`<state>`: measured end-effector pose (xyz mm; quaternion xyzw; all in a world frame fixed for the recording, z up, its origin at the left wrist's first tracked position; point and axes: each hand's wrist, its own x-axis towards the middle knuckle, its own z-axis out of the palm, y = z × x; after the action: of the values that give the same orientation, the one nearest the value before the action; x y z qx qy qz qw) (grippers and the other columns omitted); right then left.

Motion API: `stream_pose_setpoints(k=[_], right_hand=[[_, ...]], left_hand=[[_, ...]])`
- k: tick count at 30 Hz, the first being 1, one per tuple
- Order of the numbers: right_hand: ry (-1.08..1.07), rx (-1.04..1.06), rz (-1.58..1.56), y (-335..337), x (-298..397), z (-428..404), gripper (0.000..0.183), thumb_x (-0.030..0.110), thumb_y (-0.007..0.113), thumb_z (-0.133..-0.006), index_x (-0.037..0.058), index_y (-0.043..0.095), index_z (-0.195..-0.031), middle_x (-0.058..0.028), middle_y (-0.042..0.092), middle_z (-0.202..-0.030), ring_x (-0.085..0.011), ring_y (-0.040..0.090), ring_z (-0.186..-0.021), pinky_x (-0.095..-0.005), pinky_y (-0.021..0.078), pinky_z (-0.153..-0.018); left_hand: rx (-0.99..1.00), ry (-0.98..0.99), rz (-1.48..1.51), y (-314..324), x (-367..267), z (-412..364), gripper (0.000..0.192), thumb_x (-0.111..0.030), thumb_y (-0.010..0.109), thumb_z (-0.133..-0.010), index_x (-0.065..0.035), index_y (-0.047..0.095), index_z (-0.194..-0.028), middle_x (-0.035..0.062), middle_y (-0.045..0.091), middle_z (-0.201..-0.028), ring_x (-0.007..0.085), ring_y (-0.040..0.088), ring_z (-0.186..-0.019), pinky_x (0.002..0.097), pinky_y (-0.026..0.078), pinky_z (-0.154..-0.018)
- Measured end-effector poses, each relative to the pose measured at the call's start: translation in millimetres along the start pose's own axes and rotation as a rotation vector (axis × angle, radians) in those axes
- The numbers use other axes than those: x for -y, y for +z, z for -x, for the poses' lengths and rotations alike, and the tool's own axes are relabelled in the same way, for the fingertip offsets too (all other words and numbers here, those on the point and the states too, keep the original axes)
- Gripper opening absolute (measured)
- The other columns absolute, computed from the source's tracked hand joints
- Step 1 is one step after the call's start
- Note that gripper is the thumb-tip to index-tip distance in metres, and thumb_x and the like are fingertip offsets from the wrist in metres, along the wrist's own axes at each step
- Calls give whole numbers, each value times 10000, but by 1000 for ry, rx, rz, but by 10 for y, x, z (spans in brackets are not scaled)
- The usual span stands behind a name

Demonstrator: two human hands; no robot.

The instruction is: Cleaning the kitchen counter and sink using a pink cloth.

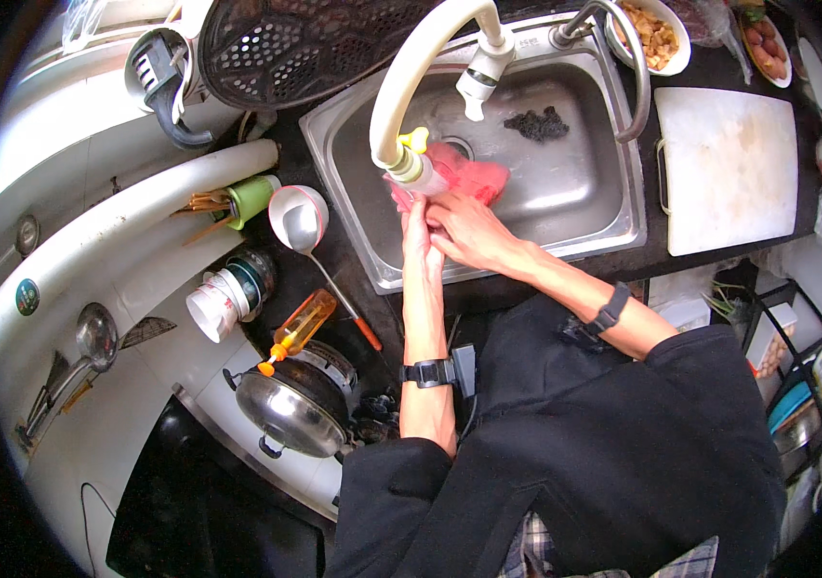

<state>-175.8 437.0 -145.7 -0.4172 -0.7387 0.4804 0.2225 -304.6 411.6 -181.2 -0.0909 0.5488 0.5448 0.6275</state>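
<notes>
Over the near side of a stainless steel sink (592,209), my two hands meet at the edge of a wet red cloth (483,179). My left hand (418,227) grips the cloth from the left, thumb on top. Against it lies my right hand (470,230), its bent fingers on the cloth too; its fingertips are partly hidden. The white nozzle of a curved faucet hose (395,94) hangs just above the cloth, with a yellow lever (417,140) on it. A dark steel-wool scourer (537,124) lies on the sink floor.
Right of the sink lies a white cutting board (729,170), with a bowl of chopped food (649,40) behind it. A ladle (342,289) rests in a bowl on the left, near stacked bowls (227,296), an orange bottle (306,318) and a lidded wok (292,412).
</notes>
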Motion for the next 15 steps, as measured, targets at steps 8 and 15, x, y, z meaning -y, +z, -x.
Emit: stream_pose_setpoints(k=[8,15], right_hand=[[1028,5,-1080,-139,-412,175,714,530,513,-822,117,257,-1345,-171,380,-1301,-236,385,-1198,-413,341,-955],[765,-94,-1952,85,-910,-305,745,616,484,-769,76,390,-1274,-117,445,-1274,-245,417,-1180,-450,325,-996]], left_hand=[[3,115,127,47,118,144,453,-66,509,-857,-96,340,-1276,113,426,-1266,275,423,-1169,482,324,-1005],[20,86,69,179,420,285,469,-168,484,-885,-100,297,-1310,105,375,-1323,287,374,-1216,495,319,-1001]])
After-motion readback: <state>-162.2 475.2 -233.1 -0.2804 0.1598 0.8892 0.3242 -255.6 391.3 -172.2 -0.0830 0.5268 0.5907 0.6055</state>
